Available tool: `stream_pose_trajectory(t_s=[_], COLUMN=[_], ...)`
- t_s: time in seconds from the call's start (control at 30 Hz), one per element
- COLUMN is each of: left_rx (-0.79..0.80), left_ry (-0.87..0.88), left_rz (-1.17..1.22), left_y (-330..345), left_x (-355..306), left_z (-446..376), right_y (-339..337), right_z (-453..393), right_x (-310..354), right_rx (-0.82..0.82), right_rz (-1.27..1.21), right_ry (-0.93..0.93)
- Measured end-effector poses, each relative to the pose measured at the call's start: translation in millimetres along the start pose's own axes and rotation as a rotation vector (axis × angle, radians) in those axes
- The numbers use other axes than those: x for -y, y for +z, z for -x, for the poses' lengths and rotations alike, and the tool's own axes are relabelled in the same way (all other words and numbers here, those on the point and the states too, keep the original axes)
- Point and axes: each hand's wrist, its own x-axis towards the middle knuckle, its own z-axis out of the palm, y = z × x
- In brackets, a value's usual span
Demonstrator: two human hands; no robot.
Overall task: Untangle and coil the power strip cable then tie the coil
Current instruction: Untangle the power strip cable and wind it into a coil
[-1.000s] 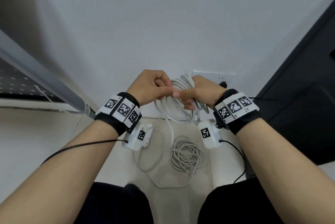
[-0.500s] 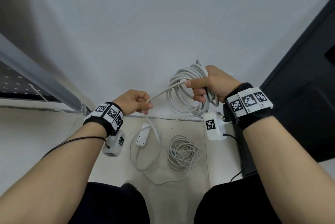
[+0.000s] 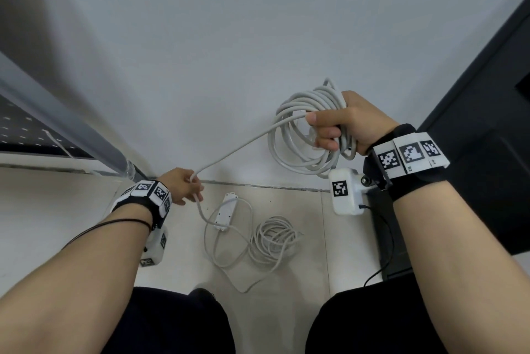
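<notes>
My right hand (image 3: 344, 121) grips a coil of white cable (image 3: 289, 138) held up at the right, in front of the wall. One strand of that cable (image 3: 243, 147) runs taut down and left to my left hand (image 3: 183, 187), whose fingers curl round it. From there it drops to the white power strip (image 3: 226, 209) lying on the floor tiles. A loose tangle of cable (image 3: 272, 242) lies on the floor right of the strip, with a wide loop around it.
A grey wall (image 3: 229, 52) fills the view ahead. A dark cabinet (image 3: 473, 124) stands at the right, a metal rail (image 3: 57, 124) at the left. Both wrists wear marker bands with white boxes and thin black wires. My dark-clothed knees (image 3: 177, 322) sit below.
My hands, together at the coil a second ago, have parted. The left hand slid down and left along the cable; the right hand rose to the right with the coil.
</notes>
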Motion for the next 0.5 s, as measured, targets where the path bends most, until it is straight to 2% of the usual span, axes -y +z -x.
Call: stream_pose_trajectory(t_s=[0.2, 0.37, 0.5], left_rx=[0.155, -0.045, -0.043], left_ry=[-0.074, 0.013, 0.176], left_rz=[0.184, 0.360, 0.511], left_y=[3, -1, -12], left_x=[-5, -38, -76], left_z=[1, 0, 11], right_y=[2, -1, -3], right_z=[-1, -6, -9], right_x=[-2, -8, -11], right_rx=[0.010, 0.027, 0.034], right_rz=[-0.029, 0.057, 0.104], right_ry=[-0.007, 0.015, 0.001])
